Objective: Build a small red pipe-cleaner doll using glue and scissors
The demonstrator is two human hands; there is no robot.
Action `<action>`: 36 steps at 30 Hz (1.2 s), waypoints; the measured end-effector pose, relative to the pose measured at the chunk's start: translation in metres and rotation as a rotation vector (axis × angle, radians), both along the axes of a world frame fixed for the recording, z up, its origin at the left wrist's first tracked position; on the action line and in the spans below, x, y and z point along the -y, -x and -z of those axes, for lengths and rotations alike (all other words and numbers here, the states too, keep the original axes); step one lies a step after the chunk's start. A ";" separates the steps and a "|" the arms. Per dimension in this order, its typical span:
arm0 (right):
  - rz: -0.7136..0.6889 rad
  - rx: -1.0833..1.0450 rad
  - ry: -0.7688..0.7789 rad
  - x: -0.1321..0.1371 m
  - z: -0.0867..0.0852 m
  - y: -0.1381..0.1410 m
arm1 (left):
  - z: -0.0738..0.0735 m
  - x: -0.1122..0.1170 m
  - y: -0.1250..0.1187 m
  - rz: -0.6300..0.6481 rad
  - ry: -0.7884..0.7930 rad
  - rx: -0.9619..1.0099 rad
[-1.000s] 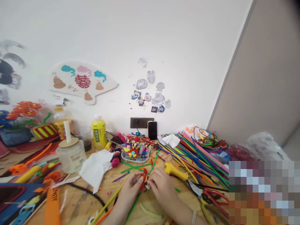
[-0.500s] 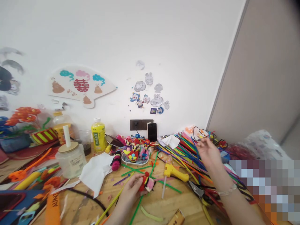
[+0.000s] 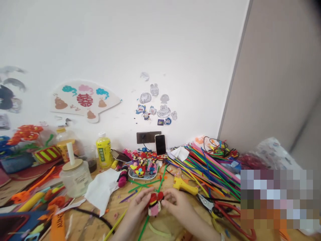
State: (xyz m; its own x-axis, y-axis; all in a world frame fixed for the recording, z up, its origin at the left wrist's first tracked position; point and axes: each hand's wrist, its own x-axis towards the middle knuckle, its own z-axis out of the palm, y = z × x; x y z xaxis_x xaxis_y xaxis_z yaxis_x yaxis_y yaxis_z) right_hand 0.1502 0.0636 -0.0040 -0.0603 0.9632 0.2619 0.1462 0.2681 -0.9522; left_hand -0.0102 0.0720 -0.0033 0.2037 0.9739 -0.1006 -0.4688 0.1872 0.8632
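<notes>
A small pipe-cleaner figure [image 3: 155, 204] with a red top and a pink body sits between my hands, low in the middle of the view. My left hand [image 3: 139, 209] pinches its left side, and my right hand [image 3: 175, 204] holds its right side with the fingertips. A green pipe cleaner [image 3: 144, 227] runs down below the figure. A yellow glue gun [image 3: 185, 186] lies just beyond my right hand. Red-handled pliers [image 3: 220, 211] lie further right.
A large bundle of coloured pipe cleaners [image 3: 208, 170] fills the right of the wooden table. Ahead stand a tray of finished figures [image 3: 142, 175], a propped phone [image 3: 160, 144], and a yellow bottle [image 3: 103, 150]. White paper [image 3: 100, 190] and a glass jar [image 3: 76, 179] are on the left.
My right hand has come back from above the coloured bundle and now holds the figure with my left hand. The view has tilted slightly.
</notes>
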 end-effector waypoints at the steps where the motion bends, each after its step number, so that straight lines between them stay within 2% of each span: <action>1: -0.011 0.033 0.016 0.003 0.006 0.006 | -0.001 0.001 -0.001 0.002 -0.028 -0.014; 4: -0.013 -0.002 0.059 0.007 0.015 0.011 | -0.001 0.003 -0.004 -0.003 -0.093 -0.052; 9: -0.045 -0.144 0.131 0.004 0.022 0.013 | -0.001 0.007 -0.005 -0.006 -0.116 -0.092; 14: 0.000 -0.192 0.075 0.001 0.024 0.013 | 0.004 0.005 -0.005 -0.011 -0.143 -0.189; 18: 0.044 -0.073 -0.042 0.002 0.015 0.005 | 0.012 0.001 -0.005 0.010 -0.194 -0.251; 23: 0.073 0.148 -0.154 0.005 0.005 -0.004 | 0.016 0.001 -0.006 0.036 -0.094 -0.332; 27: 0.058 0.207 -0.258 0.007 0.006 -0.008 | 0.012 0.002 -0.006 0.077 -0.054 -0.339; 32: -0.081 0.391 -0.383 0.009 0.007 -0.013 | 0.004 0.008 -0.006 0.028 -0.036 -0.330; 36: -0.101 0.422 -0.426 0.010 0.010 -0.014 | -0.001 0.011 -0.007 0.009 -0.002 -0.313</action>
